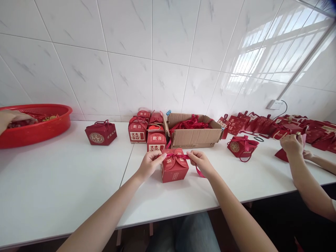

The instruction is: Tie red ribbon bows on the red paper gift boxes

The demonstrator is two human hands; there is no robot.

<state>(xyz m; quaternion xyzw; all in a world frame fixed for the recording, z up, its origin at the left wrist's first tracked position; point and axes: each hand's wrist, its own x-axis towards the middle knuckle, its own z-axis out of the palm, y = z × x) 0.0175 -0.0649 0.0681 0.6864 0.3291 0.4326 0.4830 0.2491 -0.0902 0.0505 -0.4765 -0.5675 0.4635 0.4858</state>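
Observation:
A small red gift box stands on the white table right in front of me. A red ribbon runs across its top. My left hand pinches the ribbon's left end at the box's upper left corner. My right hand pinches the right end, and a ribbon tail hangs down below that hand. Both hands are closed on the ribbon.
Behind the box stand several finished red boxes and an open cardboard carton full of red ribbons. A hexagonal red box sits to the left, a red basket at far left with another person's hand. A co-worker's hands work among flat red boxes on the right.

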